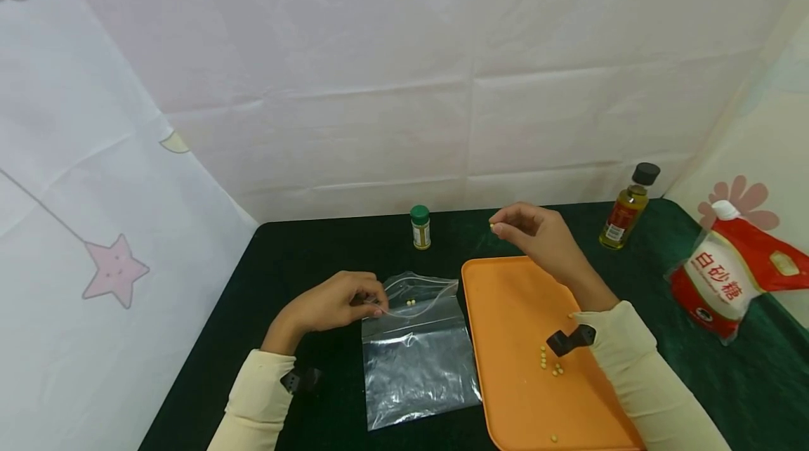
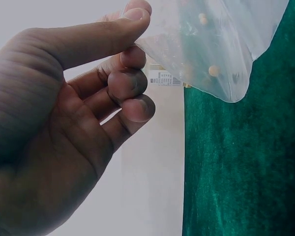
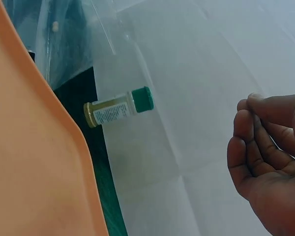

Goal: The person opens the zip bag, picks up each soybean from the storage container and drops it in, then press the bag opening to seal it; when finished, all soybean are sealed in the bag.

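Note:
My left hand (image 1: 338,301) pinches the mouth edge of a clear zip bag (image 1: 417,374) between thumb and fingertips, and the bag lies on the dark table. A couple of yellow soybeans (image 1: 411,303) show inside near its opening; the left wrist view also shows a soybean (image 2: 214,71) through the plastic. Raised above the far end of an orange tray (image 1: 505,353), my right hand (image 1: 548,239) pinches one small soybean (image 1: 491,226) at its fingertips. Several more soybeans (image 1: 557,369) lie scattered on the tray, partly beneath the right forearm.
A green-capped spice jar (image 1: 421,230) stands behind the bag, near the wall sheet. At the back right is an oil bottle (image 1: 626,212) with a black cap. A red and white bag of sugar (image 1: 720,275) stands farther right.

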A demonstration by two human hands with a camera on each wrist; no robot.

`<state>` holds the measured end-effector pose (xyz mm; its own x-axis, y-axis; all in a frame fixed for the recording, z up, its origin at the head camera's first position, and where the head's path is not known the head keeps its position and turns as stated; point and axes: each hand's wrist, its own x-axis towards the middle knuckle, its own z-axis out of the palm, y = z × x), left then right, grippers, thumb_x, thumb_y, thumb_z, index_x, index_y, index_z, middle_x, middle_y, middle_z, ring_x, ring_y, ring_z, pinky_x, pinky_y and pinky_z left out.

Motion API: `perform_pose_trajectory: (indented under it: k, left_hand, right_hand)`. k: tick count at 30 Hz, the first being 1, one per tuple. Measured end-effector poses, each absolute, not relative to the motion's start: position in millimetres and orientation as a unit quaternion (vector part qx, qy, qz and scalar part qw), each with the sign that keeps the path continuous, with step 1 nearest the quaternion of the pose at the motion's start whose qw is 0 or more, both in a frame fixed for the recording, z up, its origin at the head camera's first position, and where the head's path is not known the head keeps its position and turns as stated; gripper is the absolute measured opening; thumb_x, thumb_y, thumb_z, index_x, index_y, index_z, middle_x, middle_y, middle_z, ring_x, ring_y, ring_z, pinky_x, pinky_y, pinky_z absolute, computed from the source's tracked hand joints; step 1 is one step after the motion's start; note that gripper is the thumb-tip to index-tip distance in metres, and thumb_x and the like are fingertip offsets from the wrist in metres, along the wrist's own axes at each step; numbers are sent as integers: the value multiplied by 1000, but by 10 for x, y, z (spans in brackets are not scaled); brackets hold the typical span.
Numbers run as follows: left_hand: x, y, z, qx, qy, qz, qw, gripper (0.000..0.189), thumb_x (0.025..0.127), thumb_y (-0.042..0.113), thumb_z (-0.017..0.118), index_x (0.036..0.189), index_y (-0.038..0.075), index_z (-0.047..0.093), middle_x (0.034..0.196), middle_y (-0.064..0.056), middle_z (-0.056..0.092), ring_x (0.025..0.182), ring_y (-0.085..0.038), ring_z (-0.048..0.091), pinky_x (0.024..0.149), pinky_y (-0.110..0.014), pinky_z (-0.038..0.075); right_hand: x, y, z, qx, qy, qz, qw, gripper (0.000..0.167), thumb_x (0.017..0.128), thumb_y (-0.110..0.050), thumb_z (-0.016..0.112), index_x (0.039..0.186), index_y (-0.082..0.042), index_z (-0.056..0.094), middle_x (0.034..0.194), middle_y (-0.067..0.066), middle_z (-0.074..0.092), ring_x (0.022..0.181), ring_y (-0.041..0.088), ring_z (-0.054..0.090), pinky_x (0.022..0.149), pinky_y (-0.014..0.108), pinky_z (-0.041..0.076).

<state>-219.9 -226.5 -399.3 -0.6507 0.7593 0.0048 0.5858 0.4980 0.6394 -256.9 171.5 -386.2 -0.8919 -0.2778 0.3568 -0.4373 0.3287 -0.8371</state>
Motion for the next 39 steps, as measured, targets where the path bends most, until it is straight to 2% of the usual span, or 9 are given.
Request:
perform_pose_trajectory:
  k: [7, 14, 21, 28, 36, 39]
  left_hand:
    - [-2211, -2272, -4006, 395, 854, 309, 138, 10, 99, 16, 66, 106, 18, 72, 101, 9, 63, 83, -12, 58, 73, -29, 53]
    - [-2226, -2275, -4016, 397, 854, 308, 135, 10, 99, 18, 65, 106, 19, 72, 101, 9, 62, 83, -12, 58, 74, -29, 53]
    - [-2225, -2271, -4014, 395, 854, 310, 139, 10, 99, 17, 65, 107, 19, 72, 100, 10, 62, 82, -12, 57, 73, -29, 53]
    - [-2219, -2263, -4018, 398, 853, 307, 139, 9, 99, 17, 65, 106, 17, 72, 101, 8, 63, 84, -12, 58, 75, -29, 53]
    - [-2231, -2261, -4025, 399, 852, 307, 141, 10, 99, 16, 65, 106, 18, 72, 102, 8, 63, 84, -11, 58, 75, -29, 53]
    - [-2236, -2261, -4027, 401, 851, 307, 141, 10, 99, 16, 65, 106, 19, 72, 102, 8, 63, 84, -11, 58, 75, -29, 53]
  right_hand:
    - [-2503, 1512, -3884, 252, -793, 553, 42, 19, 97, -30, 69, 111, -19, 71, 108, 0, 69, 97, 31, 66, 81, 33, 56]
    - [-2424, 1313, -3901, 286, -790, 542, 24, 15, 98, -24, 68, 110, -18, 71, 108, -1, 69, 90, 27, 65, 75, 32, 54]
    - [-2383, 1182, -3970, 283, -813, 508, 16, 16, 97, -36, 68, 108, -26, 72, 104, -10, 69, 94, 13, 64, 82, 39, 55]
    - [-2360, 1090, -4036, 294, -812, 503, 0, 13, 97, -34, 67, 107, -27, 72, 102, -10, 69, 96, 13, 63, 91, 47, 51]
    - [-2359, 1033, -4083, 307, -812, 496, -8, 14, 97, -37, 66, 108, -30, 72, 101, -10, 69, 93, 12, 63, 85, 38, 53]
    - [-2360, 1030, -4091, 315, -809, 496, -6, 17, 98, -36, 66, 111, -27, 73, 102, -11, 69, 93, 12, 63, 85, 36, 53]
